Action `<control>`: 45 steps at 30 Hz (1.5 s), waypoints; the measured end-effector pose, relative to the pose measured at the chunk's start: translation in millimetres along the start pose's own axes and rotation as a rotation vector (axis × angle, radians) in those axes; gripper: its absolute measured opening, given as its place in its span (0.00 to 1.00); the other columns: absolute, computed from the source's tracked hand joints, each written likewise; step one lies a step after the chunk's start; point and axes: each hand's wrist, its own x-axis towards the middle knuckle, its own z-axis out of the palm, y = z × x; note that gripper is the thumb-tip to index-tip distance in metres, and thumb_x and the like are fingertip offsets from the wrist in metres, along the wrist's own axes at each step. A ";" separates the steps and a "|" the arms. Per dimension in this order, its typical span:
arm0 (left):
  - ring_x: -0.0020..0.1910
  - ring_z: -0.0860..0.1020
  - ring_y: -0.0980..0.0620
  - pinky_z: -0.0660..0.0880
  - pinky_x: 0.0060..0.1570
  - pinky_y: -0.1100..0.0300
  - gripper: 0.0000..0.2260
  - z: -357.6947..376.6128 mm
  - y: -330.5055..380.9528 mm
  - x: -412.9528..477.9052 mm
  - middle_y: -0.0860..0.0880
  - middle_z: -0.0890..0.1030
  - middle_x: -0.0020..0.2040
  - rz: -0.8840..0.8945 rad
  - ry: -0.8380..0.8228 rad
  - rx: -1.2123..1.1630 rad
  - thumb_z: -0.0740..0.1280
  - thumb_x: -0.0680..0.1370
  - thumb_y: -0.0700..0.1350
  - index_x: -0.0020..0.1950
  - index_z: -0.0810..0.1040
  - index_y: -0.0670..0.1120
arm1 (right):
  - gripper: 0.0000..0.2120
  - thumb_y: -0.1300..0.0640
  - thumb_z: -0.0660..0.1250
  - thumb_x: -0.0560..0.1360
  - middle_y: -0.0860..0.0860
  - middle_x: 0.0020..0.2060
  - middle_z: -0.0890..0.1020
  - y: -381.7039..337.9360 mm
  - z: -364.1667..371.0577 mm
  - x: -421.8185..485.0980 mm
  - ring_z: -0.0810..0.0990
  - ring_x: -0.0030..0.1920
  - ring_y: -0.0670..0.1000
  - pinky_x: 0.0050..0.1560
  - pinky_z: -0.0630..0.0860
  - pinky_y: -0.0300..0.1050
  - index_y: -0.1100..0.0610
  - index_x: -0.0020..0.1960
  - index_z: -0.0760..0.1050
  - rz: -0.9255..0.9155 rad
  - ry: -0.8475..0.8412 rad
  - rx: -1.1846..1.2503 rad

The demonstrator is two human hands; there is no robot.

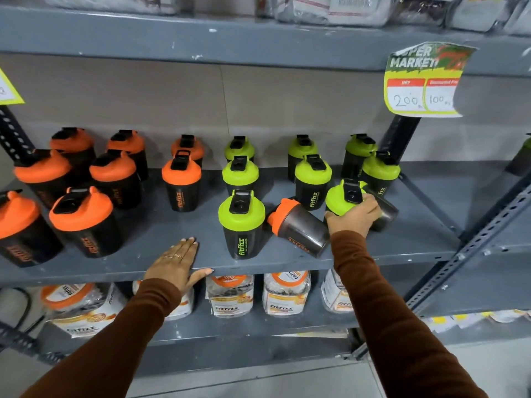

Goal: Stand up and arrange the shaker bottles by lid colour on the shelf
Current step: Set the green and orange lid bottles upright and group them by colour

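A person in brown sleeves stands at a grey metal shelf (287,261) stocked with black shaker bottles. The right hand (355,215) has its fingers (370,201) wrapped around a green-lidded shaker bottle (343,199) just below the lid. This bottle is tipped over, its long axis running from lid at the left to base at the right and slightly away, with the lid facing up toward the viewer. Its black flip cap sits just above the fingertips.

Just left of that wrist lies an orange-lidded shaker bottle (298,228) on its side, lid pointing left and away, base toward the shelf's front edge beside the sleeve.

The left hand (176,264) rests flat on the shelf's front edge, fingers straight and close together, thumb hooked over the lip, gripping nothing.

Beyond the left fingers and to their left stand upright orange-lidded bottles (181,183) in rows. Between the two hands and behind the right fingers stand upright green-lidded bottles (241,222), the nearest just left of the fallen orange one.

A price tag (425,81) hangs from the shelf above, high over the right hand.
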 end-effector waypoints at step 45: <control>0.46 0.83 0.54 0.80 0.42 0.58 0.20 4.4 -98.1 -33.3 0.51 0.85 0.46 0.122 0.033 0.022 0.55 0.70 0.53 0.47 0.83 0.46 | 0.42 0.67 0.79 0.54 0.62 0.61 0.66 -109.1 157.2 -179.9 0.68 0.61 0.58 0.64 0.64 0.40 0.61 0.62 0.60 -0.182 -0.546 0.294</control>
